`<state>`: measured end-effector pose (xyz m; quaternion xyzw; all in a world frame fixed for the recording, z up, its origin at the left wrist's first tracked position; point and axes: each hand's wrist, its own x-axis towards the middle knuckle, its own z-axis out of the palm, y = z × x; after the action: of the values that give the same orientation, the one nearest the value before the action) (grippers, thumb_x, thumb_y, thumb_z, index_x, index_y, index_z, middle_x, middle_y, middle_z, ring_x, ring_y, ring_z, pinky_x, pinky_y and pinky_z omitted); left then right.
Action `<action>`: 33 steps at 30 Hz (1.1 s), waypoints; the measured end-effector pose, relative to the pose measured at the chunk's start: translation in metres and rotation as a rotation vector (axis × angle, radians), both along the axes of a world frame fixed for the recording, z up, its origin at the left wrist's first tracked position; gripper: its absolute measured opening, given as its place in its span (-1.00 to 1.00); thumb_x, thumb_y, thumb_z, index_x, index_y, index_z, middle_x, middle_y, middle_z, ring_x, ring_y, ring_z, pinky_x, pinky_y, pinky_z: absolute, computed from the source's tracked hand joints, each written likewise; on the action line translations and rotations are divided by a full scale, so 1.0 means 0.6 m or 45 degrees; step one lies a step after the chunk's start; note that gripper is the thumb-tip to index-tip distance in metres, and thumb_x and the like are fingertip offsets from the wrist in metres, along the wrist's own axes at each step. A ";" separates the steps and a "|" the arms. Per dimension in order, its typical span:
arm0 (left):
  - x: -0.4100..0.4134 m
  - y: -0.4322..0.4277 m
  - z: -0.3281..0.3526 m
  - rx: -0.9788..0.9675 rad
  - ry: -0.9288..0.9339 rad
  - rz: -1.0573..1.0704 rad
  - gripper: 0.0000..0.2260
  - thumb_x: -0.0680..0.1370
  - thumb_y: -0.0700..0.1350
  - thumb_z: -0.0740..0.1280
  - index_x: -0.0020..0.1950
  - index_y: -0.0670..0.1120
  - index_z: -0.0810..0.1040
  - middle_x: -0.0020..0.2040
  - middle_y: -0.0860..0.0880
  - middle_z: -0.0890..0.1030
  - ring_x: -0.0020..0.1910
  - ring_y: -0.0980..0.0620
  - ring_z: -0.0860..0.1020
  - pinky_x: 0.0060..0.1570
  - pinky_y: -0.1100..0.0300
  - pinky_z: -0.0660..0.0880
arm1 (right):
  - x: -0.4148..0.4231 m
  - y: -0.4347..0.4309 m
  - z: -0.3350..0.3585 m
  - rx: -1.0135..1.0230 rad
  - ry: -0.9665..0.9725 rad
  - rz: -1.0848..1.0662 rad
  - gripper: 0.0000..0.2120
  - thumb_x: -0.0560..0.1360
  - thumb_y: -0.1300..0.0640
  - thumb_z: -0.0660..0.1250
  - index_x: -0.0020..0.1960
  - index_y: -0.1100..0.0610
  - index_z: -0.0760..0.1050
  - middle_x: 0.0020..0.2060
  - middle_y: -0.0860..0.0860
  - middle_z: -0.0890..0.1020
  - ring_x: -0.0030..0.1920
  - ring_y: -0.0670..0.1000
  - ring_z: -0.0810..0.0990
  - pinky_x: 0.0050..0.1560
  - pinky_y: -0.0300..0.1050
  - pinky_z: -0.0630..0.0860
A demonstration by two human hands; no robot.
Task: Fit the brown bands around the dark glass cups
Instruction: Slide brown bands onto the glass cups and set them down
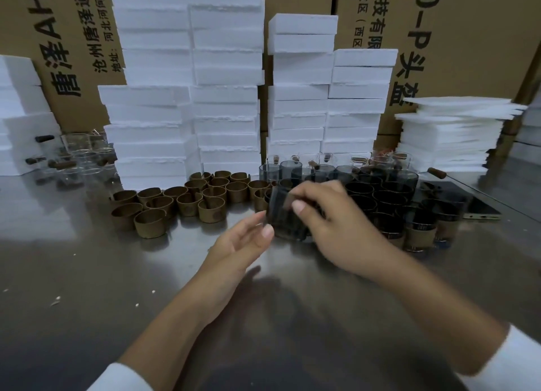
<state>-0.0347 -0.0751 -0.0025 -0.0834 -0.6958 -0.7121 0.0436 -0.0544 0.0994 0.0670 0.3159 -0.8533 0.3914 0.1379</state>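
Beside the brown bands (212,212), right hand (330,223) holds a dark cup (285,218).

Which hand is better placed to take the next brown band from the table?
The left hand: it is open, holds nothing, and the loose brown bands lie on its side. The right hand grips a dark glass cup.

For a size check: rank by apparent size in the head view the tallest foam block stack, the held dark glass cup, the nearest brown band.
1. foam block stack
2. dark glass cup, only slightly larger-looking than the next
3. brown band
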 end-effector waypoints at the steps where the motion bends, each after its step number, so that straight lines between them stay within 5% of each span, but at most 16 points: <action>1: 0.003 0.002 0.000 -0.036 0.016 -0.039 -0.48 0.28 0.33 0.43 0.21 0.25 0.55 0.20 0.16 0.62 0.24 0.21 0.53 0.09 0.16 0.44 | 0.007 -0.006 -0.009 0.013 0.028 0.024 -0.84 0.60 0.19 0.21 -0.04 -0.03 0.49 -0.17 -0.23 0.46 0.13 -0.03 0.34 0.26 0.02 0.29; 7: 0.007 -0.001 0.004 -0.143 0.096 0.004 -0.57 0.32 0.28 0.40 0.15 0.22 0.58 0.14 0.13 0.65 0.17 0.20 0.57 0.11 0.10 0.47 | 0.020 -0.021 -0.045 -0.109 0.119 0.065 -0.87 0.59 0.18 0.25 0.08 -0.02 0.49 -0.02 -0.18 0.47 0.12 -0.16 0.34 0.16 -0.28 0.27; 10: 0.009 0.004 0.004 -0.147 0.108 0.023 -0.60 0.36 0.31 0.39 0.14 0.21 0.60 0.12 0.14 0.66 0.16 0.21 0.57 0.11 0.13 0.46 | 0.017 -0.026 -0.065 -0.482 -0.187 0.046 -0.47 0.47 -0.17 0.34 0.39 -0.20 0.25 0.30 -0.19 0.39 0.31 -0.30 0.31 0.25 -0.43 0.27; 13: 0.009 0.007 0.002 -0.113 0.101 0.032 -0.64 0.41 0.27 0.31 0.12 0.17 0.63 0.10 0.09 0.67 0.14 0.16 0.60 0.18 0.09 0.44 | 0.006 -0.035 -0.091 -0.629 -0.507 0.213 -0.03 0.19 -0.48 0.35 0.44 -0.01 0.25 0.33 -0.09 0.49 0.34 -0.15 0.43 0.40 -0.06 0.36; 17: 0.007 0.005 -0.003 -0.017 0.045 -0.008 -0.61 0.38 0.24 0.39 0.12 0.08 0.64 0.07 0.00 0.68 0.08 0.07 0.63 0.08 0.08 0.44 | 0.003 -0.044 -0.116 -0.630 -0.604 0.232 -0.06 0.14 -0.55 0.35 0.37 -0.06 0.31 0.19 -0.13 0.60 0.26 -0.11 0.54 0.37 0.06 0.39; 21: 0.004 0.007 -0.006 0.045 0.017 -0.011 -0.49 0.34 0.23 0.40 0.18 -0.01 0.58 0.10 -0.10 0.67 0.08 -0.09 0.64 0.11 -0.02 0.47 | -0.002 -0.045 -0.122 -0.609 -0.604 0.194 -0.07 0.17 -0.51 0.37 0.39 -0.08 0.26 0.15 -0.22 0.59 0.21 -0.23 0.54 0.32 -0.04 0.45; 24: 0.004 0.006 0.000 0.053 0.001 -0.031 -0.57 0.47 0.25 0.31 0.20 0.01 0.58 0.10 -0.12 0.67 0.10 -0.11 0.63 0.12 -0.03 0.50 | -0.007 -0.042 -0.123 -0.599 -0.572 0.155 -0.35 0.32 -0.30 0.44 0.30 -0.06 0.37 0.09 -0.20 0.63 0.15 -0.24 0.57 0.27 -0.11 0.47; 27: 0.009 0.008 0.007 0.015 -0.013 -0.002 -0.61 0.43 0.37 0.20 0.01 0.20 0.66 0.05 0.01 0.70 0.01 0.05 0.66 -0.03 0.17 0.54 | -0.012 -0.038 -0.126 -0.651 -0.570 0.138 -0.69 0.49 -0.04 0.39 0.20 -0.04 0.43 0.01 -0.19 0.66 0.09 -0.24 0.59 0.19 -0.20 0.48; 29: 0.010 0.010 0.009 -0.018 -0.022 0.106 -0.57 0.32 0.40 0.16 -0.07 0.22 0.67 0.01 0.09 0.70 -0.04 0.12 0.66 -0.06 0.18 0.52 | -0.012 -0.039 -0.128 -0.688 -0.527 0.121 -0.69 0.51 0.00 0.37 0.21 0.01 0.43 -0.02 -0.21 0.65 0.06 -0.27 0.59 0.13 -0.33 0.47; 33: 0.005 0.010 0.011 -0.052 0.073 0.302 -0.59 0.40 0.33 0.10 0.08 0.20 0.56 0.09 0.16 0.65 0.04 0.20 0.61 0.03 0.19 0.49 | -0.012 -0.047 -0.132 -0.782 -0.465 0.047 -0.66 0.50 0.04 0.39 0.23 0.05 0.40 -0.11 -0.28 0.64 -0.02 -0.33 0.58 -0.02 -0.48 0.43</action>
<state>-0.0316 -0.0690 0.0044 -0.0215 -0.7136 -0.6849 0.1456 -0.0617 0.0711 -0.0119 0.1998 -0.7005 0.6821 0.0645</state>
